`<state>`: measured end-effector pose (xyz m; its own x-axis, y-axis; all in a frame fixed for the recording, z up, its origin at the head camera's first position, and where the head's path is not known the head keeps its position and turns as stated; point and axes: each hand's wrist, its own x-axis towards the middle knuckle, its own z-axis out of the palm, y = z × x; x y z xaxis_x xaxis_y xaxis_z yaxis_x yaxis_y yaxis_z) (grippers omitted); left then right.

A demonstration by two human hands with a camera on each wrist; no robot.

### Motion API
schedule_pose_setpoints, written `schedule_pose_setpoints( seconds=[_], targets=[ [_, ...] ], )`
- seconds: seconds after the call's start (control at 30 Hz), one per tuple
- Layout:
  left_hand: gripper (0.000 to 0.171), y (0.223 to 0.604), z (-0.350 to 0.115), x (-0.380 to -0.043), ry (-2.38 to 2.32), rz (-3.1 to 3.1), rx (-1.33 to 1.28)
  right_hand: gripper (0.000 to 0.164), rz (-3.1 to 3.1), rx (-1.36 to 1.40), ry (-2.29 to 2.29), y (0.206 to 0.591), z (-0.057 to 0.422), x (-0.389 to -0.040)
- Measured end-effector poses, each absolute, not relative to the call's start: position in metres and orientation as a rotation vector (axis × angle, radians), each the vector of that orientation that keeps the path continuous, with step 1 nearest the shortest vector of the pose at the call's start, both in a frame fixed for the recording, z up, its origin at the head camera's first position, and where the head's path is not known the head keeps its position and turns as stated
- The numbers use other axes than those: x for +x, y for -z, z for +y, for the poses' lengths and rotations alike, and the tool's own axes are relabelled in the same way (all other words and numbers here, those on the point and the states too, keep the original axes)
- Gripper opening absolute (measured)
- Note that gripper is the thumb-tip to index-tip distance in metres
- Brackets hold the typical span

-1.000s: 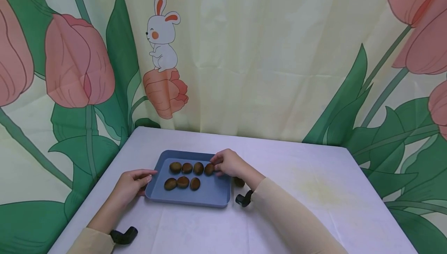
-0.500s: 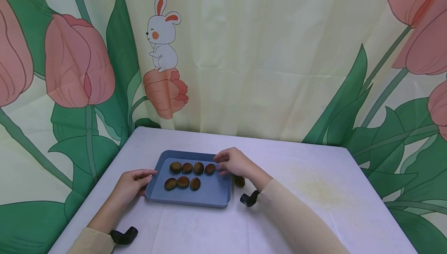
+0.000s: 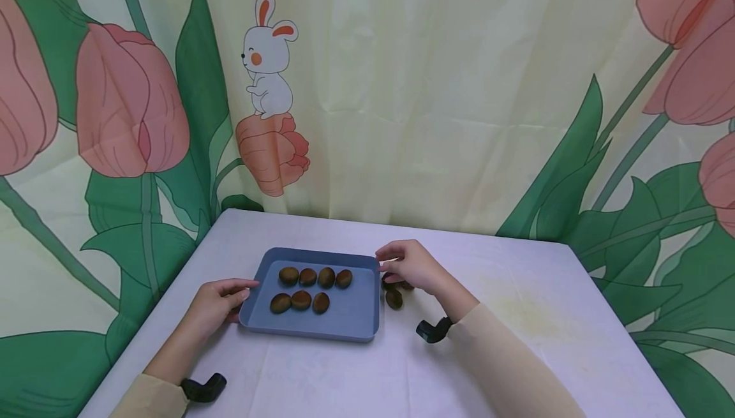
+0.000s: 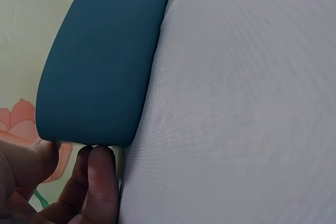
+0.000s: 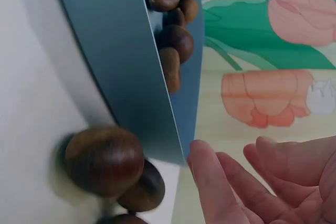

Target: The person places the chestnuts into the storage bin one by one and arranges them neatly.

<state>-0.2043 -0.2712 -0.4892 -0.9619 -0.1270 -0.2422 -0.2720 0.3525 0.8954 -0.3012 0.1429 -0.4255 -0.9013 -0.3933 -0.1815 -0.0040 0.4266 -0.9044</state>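
A shallow blue tray [image 3: 344, 322] lies on the white-covered table, with chestnuts [image 3: 301, 300] in two rows, the far row longer. My left hand [image 3: 209, 306] is at the tray's left end; in the left wrist view its fingertips [image 4: 102, 163] touch the tray's outer wall without wrapping round it. My right hand [image 3: 415, 266] hovers by the tray's far right corner, over loose chestnuts [image 3: 393, 298] on the cloth. Between its thumb and spread fingers there is nothing, as the right wrist view shows. Part of the loose group is hidden under this hand.
The white cloth [image 3: 488, 341] stretches right and in front of the tray. Behind the table hangs a curtain [image 3: 425, 118] printed with tulips and a rabbit. Black wrist mounts [image 3: 203, 388] sit on both forearms.
My right hand has left the last chestnut of the far row and moved right, out past the tray's edge, uncovering more loose chestnuts. The left hand and tray stay put.
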Motion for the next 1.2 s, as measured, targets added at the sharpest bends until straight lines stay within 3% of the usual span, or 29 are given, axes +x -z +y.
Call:
schedule_pose_setpoints(
  seconds=[0.63,1.2],
  targets=[
    [0.031,0.489,-0.271,-0.205,-1.695,2.463,-0.361,0.032,2.673,-0.205,1.259,0.451,0.194,-0.299],
    [0.031,0.489,-0.269,-0.204,-1.698,2.467,-0.381,0.029,2.717,-0.142,1.187,0.477,0.191,-0.300]
  ],
)
